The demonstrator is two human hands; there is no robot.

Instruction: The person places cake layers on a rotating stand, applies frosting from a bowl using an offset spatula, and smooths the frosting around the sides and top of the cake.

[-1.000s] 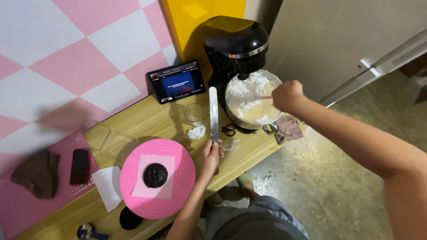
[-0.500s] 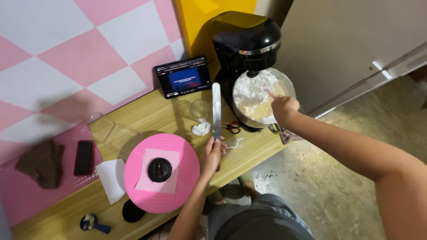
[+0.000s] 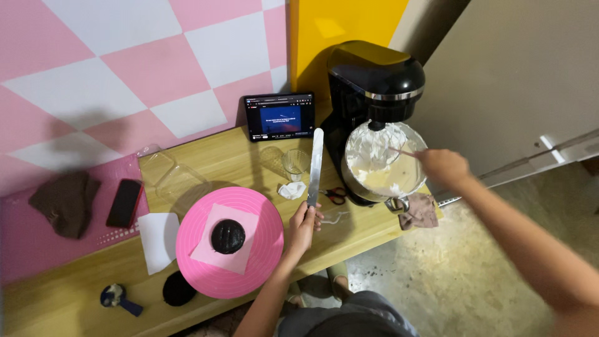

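Over the counter, left hand (image 3: 304,226) gripping upright spatula (image 3: 315,163), right hand (image 3: 444,167) pinching stick in mixer bowl (image 3: 382,168)

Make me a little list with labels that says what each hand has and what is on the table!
left hand: holds a long icing spatula upright, blade pointing away over the table
right hand: holds a thin utensil dipped in the mixer bowl
bowl contents: white cream
stand mixer: black, head over the bowl
turntable: pink, with a small dark cake on a pink paper square
tablet: propped against the wall, screen lit
also on table: glass, scissors, phone
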